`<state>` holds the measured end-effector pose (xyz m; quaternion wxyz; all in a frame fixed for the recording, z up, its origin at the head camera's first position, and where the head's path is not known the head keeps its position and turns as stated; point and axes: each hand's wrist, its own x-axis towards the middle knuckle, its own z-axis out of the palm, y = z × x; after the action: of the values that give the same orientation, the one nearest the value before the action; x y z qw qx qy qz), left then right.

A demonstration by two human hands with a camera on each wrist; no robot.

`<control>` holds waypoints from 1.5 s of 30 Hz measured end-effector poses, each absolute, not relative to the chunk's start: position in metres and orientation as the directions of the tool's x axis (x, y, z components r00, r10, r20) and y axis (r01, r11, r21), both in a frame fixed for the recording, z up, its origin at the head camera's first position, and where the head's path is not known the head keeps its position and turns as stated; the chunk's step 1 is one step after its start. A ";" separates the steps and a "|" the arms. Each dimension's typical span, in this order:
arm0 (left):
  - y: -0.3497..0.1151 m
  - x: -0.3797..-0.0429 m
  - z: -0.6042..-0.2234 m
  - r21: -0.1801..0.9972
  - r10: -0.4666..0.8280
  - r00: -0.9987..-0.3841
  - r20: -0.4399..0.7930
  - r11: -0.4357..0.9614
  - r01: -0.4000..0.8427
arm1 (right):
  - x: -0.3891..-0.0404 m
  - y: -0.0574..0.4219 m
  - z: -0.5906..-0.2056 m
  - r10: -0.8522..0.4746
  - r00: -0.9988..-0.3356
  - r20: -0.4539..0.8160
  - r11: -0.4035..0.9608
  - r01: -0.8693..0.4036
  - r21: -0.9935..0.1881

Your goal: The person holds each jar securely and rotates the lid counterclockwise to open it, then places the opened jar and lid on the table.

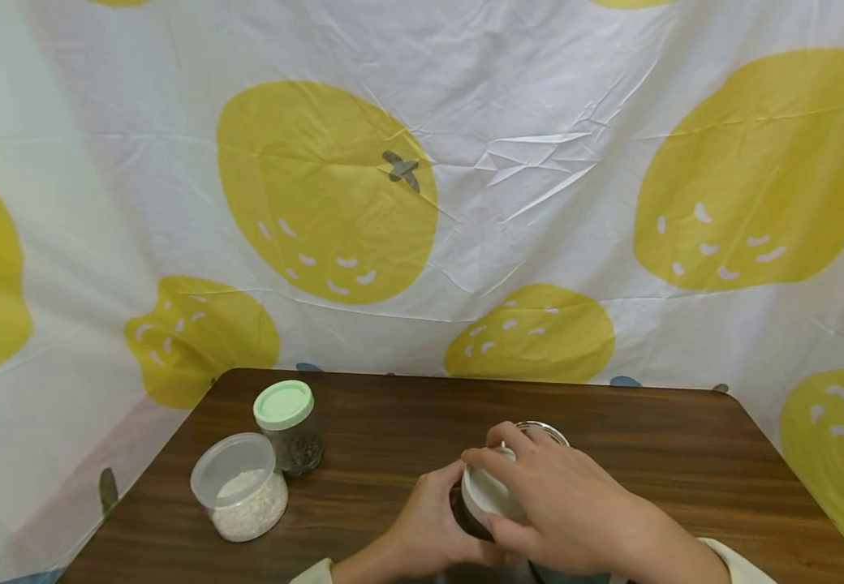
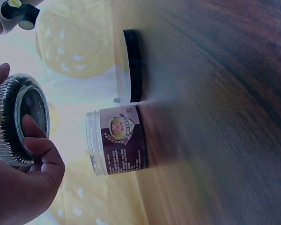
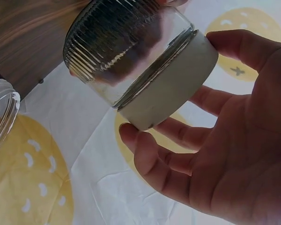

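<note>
The bare left hand (image 1: pixel 437 519) curls its thumb and fingers in a grip. The bare right hand (image 1: pixel 568 503) arches over from above, back upward, fingers bent and spread around its hold. Pale cream cloth cuffs (image 1: pixel 738 560) end at both wrists.

Tub (image 1: pixel 226 478) to left hand (image 1: pixel 429 519) — free room

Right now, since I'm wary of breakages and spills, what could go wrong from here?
The ribbed jar is up off the table, the left hand gripping it and the right hand on its white lid; if a grip slips, it could drop. The labelled jar stands uncapped just beyond the right hand, so a sudden move might knock it over.
</note>
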<state>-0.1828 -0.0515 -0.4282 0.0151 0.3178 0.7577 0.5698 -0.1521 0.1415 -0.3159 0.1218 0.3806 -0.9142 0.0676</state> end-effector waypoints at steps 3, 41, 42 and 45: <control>-0.051 -0.183 -0.429 0.872 0.499 -0.796 0.343 0.147 0.468 | -0.152 0.142 -0.315 -0.688 -0.676 0.262 0.693 -0.720 -0.039; -0.051 -0.184 -0.427 0.908 0.519 -0.798 0.305 0.093 0.408 | -0.162 0.133 -0.317 -0.610 -0.695 0.381 0.755 -0.656 0.012; -0.051 -0.184 -0.427 0.904 0.516 -0.797 0.314 0.096 0.418 | -0.163 0.133 -0.318 -0.595 -0.705 0.386 0.771 -0.637 0.023; -0.051 -0.183 -0.428 0.898 0.510 -0.798 0.321 0.103 0.427 | -0.165 0.133 -0.321 -0.572 -0.735 0.363 0.795 -0.606 0.026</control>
<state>-0.1832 -0.0509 -0.4278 0.0352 0.3160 0.7417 0.5906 -0.1646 0.1326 -0.3214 0.1791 0.3167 -0.9303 0.0468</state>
